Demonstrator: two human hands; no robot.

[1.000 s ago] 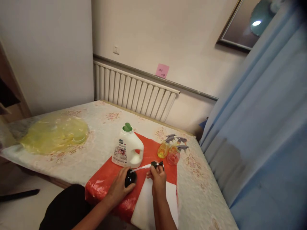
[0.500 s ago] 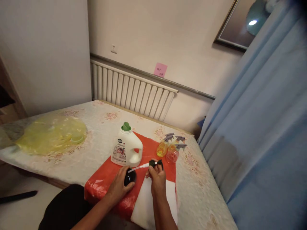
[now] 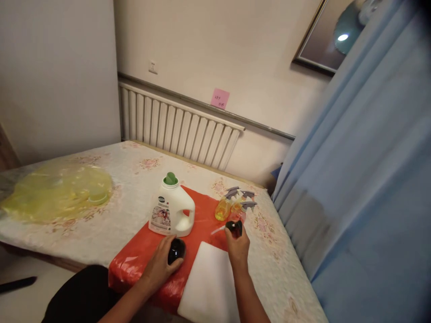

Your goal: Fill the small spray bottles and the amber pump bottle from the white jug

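Observation:
My left hand (image 3: 160, 261) is wrapped round a dark, glossy bottle (image 3: 177, 251) near the front of the red sheet (image 3: 134, 251). In my right hand (image 3: 238, 244) is a black pump head (image 3: 233, 225), its pale dip tube pointing left, clear of the bottle. Just behind my left hand stands a white detergent jug (image 3: 173, 211) with a green piece (image 3: 170, 178) in its mouth. Several small spray bottles, one of them yellow (image 3: 222, 209), stand beyond my right hand. A white board (image 3: 208, 282) lies between my forearms.
A crumpled yellow plastic bag (image 3: 57, 190) lies at the left on the flowered tablecloth (image 3: 131, 179), with a greenish round lid-like piece (image 3: 97, 197) at its right end. A radiator (image 3: 178, 125) runs along the wall behind. A blue curtain (image 3: 353, 179) hangs at the right.
My right hand has moved right with the pump head, taking its tube away from over the dark bottle. My left hand keeps its hold. The view has shifted slightly.

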